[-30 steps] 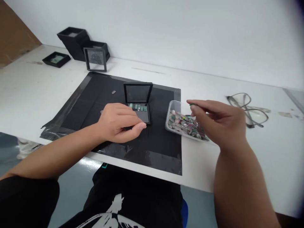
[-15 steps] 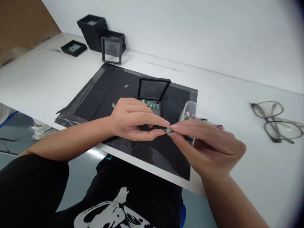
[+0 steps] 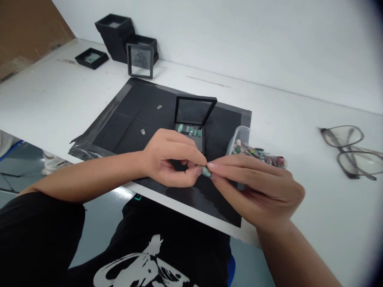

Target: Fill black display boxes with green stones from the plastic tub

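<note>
A small glossy green press-on nail [image 3: 206, 172] is pinched between the fingertips of both hands, above the dark mat. My left hand [image 3: 175, 157] grips its left end between thumb and index finger. From the other side, my right hand [image 3: 257, 183] holds it with thumb and fingers, closed. Just behind my left hand stands a black display case [image 3: 196, 111] with its clear lid raised. Several green press-on nails [image 3: 191, 131] lie in a row inside it; my left hand partly covers the base.
A clear plastic tub [image 3: 239, 135] of mixed coloured pieces stands behind my right hand. The black mat [image 3: 125, 115] bears two small clear pieces. Eyeglasses [image 3: 347, 151] lie at the right. Black frames [image 3: 116, 36] are stacked at the back left, a flat frame [image 3: 91, 58] beside them.
Both hands have shifted slightly down and left with the press-on nail. The nail has turned, so more of its green surface shows. More of the tub's contents is visible.
</note>
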Demonstrator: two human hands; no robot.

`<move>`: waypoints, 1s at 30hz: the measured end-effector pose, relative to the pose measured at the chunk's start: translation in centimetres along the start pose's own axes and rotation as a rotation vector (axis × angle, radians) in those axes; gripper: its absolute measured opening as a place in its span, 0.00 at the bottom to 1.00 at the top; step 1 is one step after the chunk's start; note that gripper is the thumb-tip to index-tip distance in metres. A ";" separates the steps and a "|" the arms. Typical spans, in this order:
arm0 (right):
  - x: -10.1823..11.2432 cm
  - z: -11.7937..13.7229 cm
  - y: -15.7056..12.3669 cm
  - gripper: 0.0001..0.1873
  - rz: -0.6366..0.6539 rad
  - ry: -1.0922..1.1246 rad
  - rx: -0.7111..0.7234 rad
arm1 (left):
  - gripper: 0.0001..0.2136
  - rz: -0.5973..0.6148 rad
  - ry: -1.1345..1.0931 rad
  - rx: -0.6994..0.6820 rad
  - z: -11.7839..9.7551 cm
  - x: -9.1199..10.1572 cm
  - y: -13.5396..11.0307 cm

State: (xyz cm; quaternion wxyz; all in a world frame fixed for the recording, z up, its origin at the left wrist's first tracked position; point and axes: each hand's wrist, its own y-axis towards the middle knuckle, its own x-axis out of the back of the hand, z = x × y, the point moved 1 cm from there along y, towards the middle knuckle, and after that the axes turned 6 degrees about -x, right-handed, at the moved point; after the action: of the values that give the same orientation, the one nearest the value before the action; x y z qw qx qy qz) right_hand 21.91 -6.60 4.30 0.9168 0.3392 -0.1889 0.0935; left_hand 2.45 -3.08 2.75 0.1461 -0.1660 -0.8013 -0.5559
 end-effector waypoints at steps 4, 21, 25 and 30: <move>-0.1 -0.1 0.0 0.19 0.006 -0.018 -0.010 | 0.03 0.058 0.035 -0.008 0.0 0.2 0.0; -0.8 0.0 -0.1 0.13 0.084 0.023 -0.197 | 0.06 0.091 0.097 0.049 0.0 0.9 0.2; -0.7 0.1 -0.1 0.13 0.076 0.015 -0.171 | 0.06 0.106 0.050 0.088 -0.4 0.7 0.3; -0.5 0.3 0.0 0.13 0.092 -0.025 -0.164 | 0.05 0.150 0.063 0.065 -0.5 0.6 0.2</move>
State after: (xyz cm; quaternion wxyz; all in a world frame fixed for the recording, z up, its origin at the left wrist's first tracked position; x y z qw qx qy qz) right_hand 21.38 -6.86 4.33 0.9338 0.2550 -0.2229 0.1155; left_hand 2.04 -3.39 3.31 0.2180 -0.2031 -0.7991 -0.5221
